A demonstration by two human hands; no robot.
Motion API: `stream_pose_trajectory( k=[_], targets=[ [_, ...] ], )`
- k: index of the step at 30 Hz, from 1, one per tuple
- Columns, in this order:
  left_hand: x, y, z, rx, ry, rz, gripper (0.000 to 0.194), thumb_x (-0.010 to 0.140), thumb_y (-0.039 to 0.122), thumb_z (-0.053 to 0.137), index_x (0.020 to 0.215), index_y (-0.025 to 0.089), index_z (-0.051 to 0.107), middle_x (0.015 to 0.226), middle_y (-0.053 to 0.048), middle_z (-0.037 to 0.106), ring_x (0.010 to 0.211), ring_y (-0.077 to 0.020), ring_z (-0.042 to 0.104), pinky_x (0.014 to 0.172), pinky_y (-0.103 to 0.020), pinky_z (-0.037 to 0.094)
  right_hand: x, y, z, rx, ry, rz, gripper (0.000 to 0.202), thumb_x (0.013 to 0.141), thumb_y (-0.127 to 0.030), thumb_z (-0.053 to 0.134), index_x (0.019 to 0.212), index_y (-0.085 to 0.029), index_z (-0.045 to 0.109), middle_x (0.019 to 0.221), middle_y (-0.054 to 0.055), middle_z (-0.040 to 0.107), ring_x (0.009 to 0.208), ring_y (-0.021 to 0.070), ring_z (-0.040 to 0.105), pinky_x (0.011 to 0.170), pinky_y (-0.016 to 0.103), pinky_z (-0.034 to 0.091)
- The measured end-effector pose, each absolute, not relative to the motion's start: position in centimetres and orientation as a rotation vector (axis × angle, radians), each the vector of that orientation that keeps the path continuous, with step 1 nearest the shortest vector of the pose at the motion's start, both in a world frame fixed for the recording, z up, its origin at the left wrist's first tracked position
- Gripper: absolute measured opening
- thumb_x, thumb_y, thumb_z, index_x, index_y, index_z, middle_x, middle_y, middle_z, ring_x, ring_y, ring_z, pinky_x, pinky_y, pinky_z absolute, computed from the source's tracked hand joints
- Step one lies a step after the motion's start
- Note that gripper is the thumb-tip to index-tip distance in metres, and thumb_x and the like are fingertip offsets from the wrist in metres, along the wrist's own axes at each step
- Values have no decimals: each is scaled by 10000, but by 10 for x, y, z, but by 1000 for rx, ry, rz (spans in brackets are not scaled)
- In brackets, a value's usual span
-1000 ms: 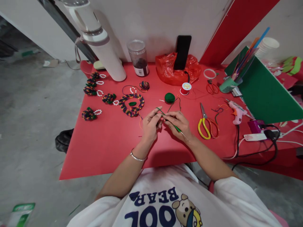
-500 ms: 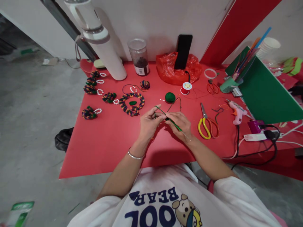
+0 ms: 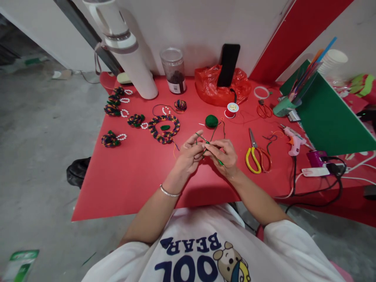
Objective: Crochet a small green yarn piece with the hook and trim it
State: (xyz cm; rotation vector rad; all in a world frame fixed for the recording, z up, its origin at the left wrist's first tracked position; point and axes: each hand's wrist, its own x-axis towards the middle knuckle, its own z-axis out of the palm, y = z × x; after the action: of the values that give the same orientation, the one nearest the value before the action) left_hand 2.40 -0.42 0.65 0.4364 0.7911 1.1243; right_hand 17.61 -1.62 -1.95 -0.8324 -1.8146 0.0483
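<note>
My left hand (image 3: 190, 156) pinches a small piece of green yarn work, with a strand of green yarn (image 3: 201, 136) running over its raised index finger. Close beside it, my right hand (image 3: 225, 153) is closed on a crochet hook (image 3: 221, 162), whose green handle shows below the fingers. The hook's tip meets the yarn between both hands; the fingers mostly hide the worked piece. Beyond the hands lies a ball of green yarn (image 3: 211, 121). To the left, a braided multicoloured yarn strip (image 3: 151, 127) curves round a green leaf-shaped piece (image 3: 165, 127).
Yarn flowers with bead loops (image 3: 110, 139) lie at the left. Scissors with yellow and orange handles (image 3: 253, 160), a pink glue gun (image 3: 294, 141) and a power strip (image 3: 315, 171) are at the right. A jar (image 3: 173, 72), red bag (image 3: 202, 84) and phone (image 3: 229, 64) stand behind.
The crochet hook has turned and shifted in my right hand, and less of its shaft shows near the wrist. My left hand has tilted slightly, its index finger still raised with yarn.
</note>
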Motion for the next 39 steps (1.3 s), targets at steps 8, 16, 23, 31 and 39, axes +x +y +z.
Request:
stream_pose_trajectory(
  k=[8,16,23,31,39],
  targets=[
    [8,2,5,498,808,975,710,548,131,867,1224,113,652,522,94,537,360,8,266,399,-161,123,200,-2,-6,-695,-1925,511,226,936,-348,709,1155,-319,760,1065,62,774,946,203,703,827,408,589],
    [5,6,3,651,963,1058,716,537,134,832,1230,75,665,477,102,515,368,-15,300,401,-183,177,207,0,1,-666,-1975,550,143,952,-288,700,1073,-257,770,1036,72,816,945,202,757,863,418,591],
    [5,5,0,832,967,1095,595,534,90,750,1128,112,727,602,32,656,554,-91,570,540,-204,429,211,-3,10,-720,-1919,709,118,971,-281,657,976,-234,766,964,72,814,902,209,753,822,411,604],
    [11,1,3,891,966,1145,601,631,184,795,1224,146,700,683,26,662,497,-65,514,437,-180,360,208,-6,10,-814,-1807,717,135,972,-293,644,913,-231,748,922,73,800,873,211,754,828,409,605],
    [14,-1,5,873,1019,1175,649,629,199,810,1261,134,677,717,31,657,471,-50,487,394,-171,352,201,-7,7,-776,-1854,571,49,917,-220,724,958,-240,741,949,59,807,877,194,748,809,379,608]
  ],
)
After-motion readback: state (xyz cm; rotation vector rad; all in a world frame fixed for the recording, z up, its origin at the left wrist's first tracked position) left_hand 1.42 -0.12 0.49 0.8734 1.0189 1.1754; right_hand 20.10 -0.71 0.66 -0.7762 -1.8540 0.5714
